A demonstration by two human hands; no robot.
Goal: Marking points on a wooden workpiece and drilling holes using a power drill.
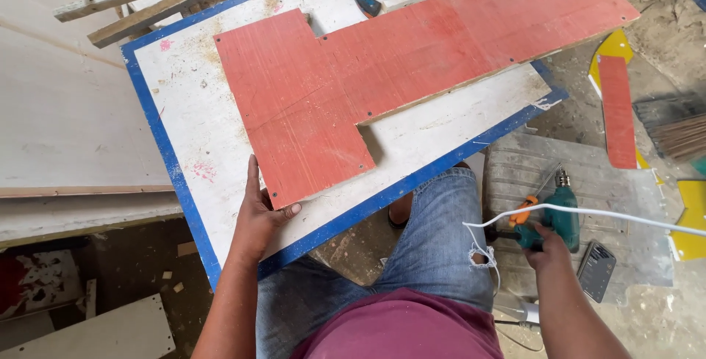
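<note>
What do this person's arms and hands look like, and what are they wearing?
Both arms are bare to above the elbow, with no sleeves in view. The left hand and right hand wear no gloves, rings or watch. Below are a maroon shirt and blue jeans, frayed at the knee.

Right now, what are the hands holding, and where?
The right hand grips the green drill at its handle. The left hand rests flat by the red board corner, gripping nothing.
</note>
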